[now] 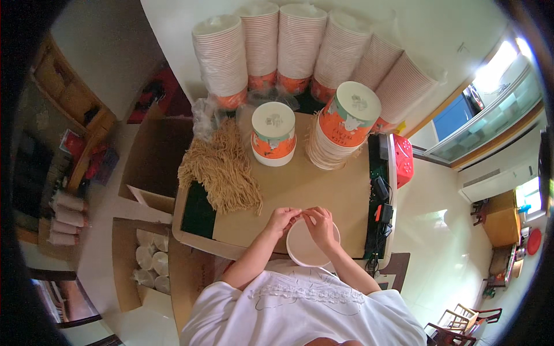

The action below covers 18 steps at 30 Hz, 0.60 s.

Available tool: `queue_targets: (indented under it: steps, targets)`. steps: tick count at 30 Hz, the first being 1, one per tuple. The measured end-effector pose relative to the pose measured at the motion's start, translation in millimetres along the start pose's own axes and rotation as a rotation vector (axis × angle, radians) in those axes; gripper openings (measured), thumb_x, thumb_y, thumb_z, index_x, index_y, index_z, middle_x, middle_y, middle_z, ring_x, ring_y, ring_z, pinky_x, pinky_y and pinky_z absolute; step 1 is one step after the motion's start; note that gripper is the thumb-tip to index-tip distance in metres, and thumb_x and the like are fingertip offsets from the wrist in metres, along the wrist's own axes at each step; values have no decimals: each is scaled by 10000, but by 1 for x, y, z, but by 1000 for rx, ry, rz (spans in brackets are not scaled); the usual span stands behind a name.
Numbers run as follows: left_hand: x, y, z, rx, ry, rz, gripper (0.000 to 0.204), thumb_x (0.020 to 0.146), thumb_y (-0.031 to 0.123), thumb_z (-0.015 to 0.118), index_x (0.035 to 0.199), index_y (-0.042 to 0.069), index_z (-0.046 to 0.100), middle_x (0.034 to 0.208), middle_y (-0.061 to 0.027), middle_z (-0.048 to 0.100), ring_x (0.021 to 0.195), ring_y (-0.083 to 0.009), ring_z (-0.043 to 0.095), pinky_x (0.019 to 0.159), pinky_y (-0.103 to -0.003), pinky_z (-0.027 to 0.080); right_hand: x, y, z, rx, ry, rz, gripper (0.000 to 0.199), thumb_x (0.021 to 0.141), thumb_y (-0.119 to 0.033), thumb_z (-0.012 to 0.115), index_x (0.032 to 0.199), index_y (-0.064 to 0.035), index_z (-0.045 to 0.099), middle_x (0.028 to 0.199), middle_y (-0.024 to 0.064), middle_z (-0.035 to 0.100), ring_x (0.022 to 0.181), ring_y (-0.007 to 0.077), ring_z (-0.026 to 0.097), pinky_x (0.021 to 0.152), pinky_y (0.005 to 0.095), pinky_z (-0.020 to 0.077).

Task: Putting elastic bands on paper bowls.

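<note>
A white paper tub (304,247) is held near my body at the table's front edge, its open mouth facing up. My left hand (283,219) and my right hand (321,226) meet at its far rim, fingertips pinched close together. Whatever lies between the fingertips is too small to make out. Beyond my left hand lies a thick bundle of tan twisted paper cords (226,170). Farther back, a short stack of upside-down orange-and-green paper tubs (273,143) stands on the cardboard. To its right is a taller upside-down stack (346,124), with tan cords around its lower part.
Several tall sleeves of nested tubs (301,43) line the wall at the back. Black cables and adapters (381,199) run along the table's right edge, beside a red plastic stool (403,161). On the floor at left, an open carton (124,265) holds more white tubs.
</note>
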<state>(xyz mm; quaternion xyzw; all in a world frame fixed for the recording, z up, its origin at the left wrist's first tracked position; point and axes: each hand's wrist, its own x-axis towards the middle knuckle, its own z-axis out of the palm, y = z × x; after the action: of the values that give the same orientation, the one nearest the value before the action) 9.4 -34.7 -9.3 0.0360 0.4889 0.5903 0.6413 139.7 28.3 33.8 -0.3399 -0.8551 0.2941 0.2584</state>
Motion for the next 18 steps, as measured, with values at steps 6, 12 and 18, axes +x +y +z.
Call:
queue_targets:
  steps: [6, 12, 18]
  targets:
    - [-2, 0, 6, 286, 85, 121, 107, 796, 126, 617, 814, 26, 649, 724, -37, 628, 630, -91, 574, 561, -198, 461, -6, 4, 1, 49, 73, 14, 115, 721, -72, 620, 831, -76, 652, 831, 67, 609, 811, 256, 554, 819, 374, 385]
    - [5, -11, 0, 424, 111, 268, 129, 782, 84, 621, 874, -3, 649, 787, -58, 643, 705, -99, 588, 636, -208, 474, -6, 7, 3, 69, 10, 106, 121, 733, -55, 592, 836, -77, 652, 884, 76, 603, 866, 253, 544, 820, 377, 388]
    - [9, -14, -2, 416, 104, 298, 112, 774, 68, 623, 858, -3, 644, 781, -58, 640, 695, -94, 581, 623, -213, 471, -2, 7, -3, 55, -46, 100, 151, 766, -51, 573, 894, -52, 651, 935, 99, 606, 875, 274, 567, 780, 344, 449]
